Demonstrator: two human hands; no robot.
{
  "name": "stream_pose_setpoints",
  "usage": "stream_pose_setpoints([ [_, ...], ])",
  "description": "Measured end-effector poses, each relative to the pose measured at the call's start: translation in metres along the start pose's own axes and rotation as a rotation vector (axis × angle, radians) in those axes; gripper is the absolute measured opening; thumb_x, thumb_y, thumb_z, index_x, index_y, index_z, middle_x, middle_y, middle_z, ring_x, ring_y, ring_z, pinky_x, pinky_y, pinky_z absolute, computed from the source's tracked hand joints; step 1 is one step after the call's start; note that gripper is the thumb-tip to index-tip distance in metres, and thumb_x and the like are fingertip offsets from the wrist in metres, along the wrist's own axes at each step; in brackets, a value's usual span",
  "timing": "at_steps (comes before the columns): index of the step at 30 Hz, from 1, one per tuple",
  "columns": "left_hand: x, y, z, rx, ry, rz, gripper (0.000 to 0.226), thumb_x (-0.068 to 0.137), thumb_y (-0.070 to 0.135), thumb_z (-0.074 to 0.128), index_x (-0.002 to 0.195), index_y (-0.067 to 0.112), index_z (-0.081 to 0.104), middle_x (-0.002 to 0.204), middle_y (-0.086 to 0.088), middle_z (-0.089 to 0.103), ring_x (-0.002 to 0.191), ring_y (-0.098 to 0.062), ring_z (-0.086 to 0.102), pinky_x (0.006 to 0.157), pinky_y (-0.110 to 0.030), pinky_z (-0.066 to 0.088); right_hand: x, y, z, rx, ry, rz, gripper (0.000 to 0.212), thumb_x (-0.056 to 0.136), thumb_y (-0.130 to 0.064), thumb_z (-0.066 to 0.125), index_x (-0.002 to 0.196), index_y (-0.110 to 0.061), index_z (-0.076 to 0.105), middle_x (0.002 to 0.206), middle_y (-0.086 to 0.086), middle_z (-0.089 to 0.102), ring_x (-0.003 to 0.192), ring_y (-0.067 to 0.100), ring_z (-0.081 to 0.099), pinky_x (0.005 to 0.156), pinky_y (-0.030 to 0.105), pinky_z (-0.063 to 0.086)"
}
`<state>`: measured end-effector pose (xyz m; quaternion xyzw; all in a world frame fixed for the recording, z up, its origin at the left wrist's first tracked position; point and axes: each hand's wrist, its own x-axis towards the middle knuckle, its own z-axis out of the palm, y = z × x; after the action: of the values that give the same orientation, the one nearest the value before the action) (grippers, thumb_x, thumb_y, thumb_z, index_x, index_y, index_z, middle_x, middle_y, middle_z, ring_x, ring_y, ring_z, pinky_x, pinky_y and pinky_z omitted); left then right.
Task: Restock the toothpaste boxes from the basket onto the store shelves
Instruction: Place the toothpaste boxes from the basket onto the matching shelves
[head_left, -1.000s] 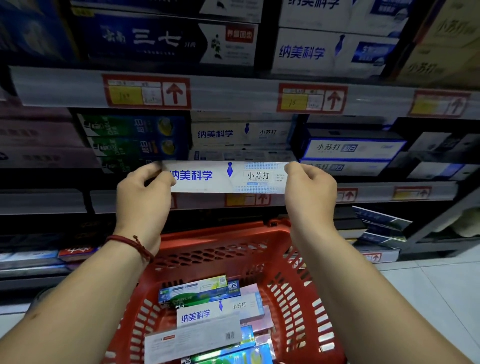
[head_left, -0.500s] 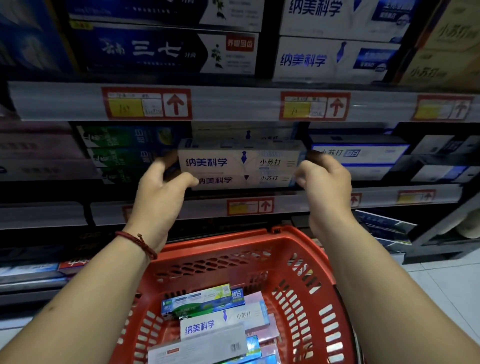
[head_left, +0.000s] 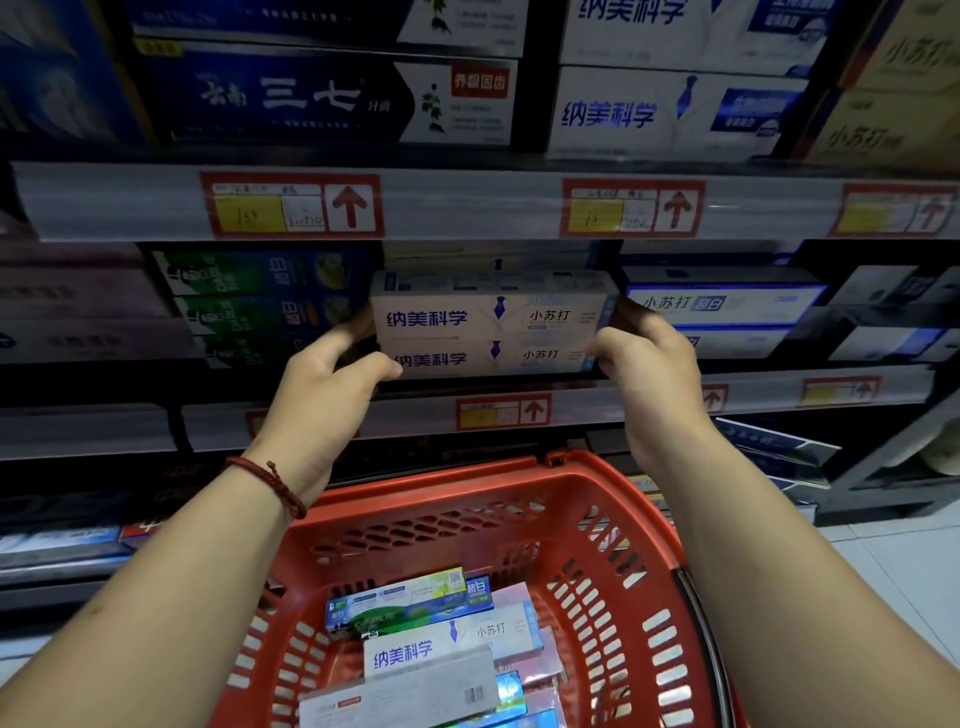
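Observation:
A white toothpaste box with blue lettering lies on the middle shelf on top of a matching box. My left hand holds the left end of this stack, thumb against the lower box. At the right end, my right hand has its fingers curled round the upper box. Below my arms stands the red basket, holding several more boxes, among them a green-and-blue one and another white one.
Green boxes are stacked left of the white stack and blue-edged white boxes right of it. The upper shelf rail with red price tags overhangs closely. Dark blue and white boxes fill the top shelf. Tiled floor shows at lower right.
The white box went from in front of the shelf, held at both ends, up and in onto the matching box. My hands have stayed at its ends since half a second ago.

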<state>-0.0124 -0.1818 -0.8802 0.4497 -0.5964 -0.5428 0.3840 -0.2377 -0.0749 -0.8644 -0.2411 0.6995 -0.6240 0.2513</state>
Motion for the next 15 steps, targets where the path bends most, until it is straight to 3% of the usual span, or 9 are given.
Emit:
stream_pose_setpoints([
  [11, -0.003, -0.003, 0.005, -0.02, -0.021, -0.013, 0.035, 0.073, 0.026, 0.068, 0.104, 0.04, 0.072, 0.112, 0.014, 0.075, 0.116, -0.013, 0.065, 0.109, -0.041, 0.046, 0.007, 0.003, -0.003, -0.007, 0.011, 0.008, 0.063, 0.066, -0.025, 0.069, 0.129, -0.021, 0.065, 0.124, 0.002, 0.07, 0.118, 0.022, 0.063, 0.106, 0.044, 0.05],
  [15, -0.002, -0.01, 0.008, -0.058, -0.013, -0.062, 0.036, 0.08, 0.018, 0.069, 0.114, 0.031, 0.071, 0.114, 0.012, 0.075, 0.116, -0.013, 0.065, 0.11, -0.04, 0.046, 0.01, 0.011, -0.003, -0.018, 0.067, 0.029, 0.037, 0.082, -0.014, 0.067, 0.119, -0.016, 0.07, 0.11, 0.001, 0.074, 0.108, 0.022, 0.067, 0.096, 0.036, 0.054],
])
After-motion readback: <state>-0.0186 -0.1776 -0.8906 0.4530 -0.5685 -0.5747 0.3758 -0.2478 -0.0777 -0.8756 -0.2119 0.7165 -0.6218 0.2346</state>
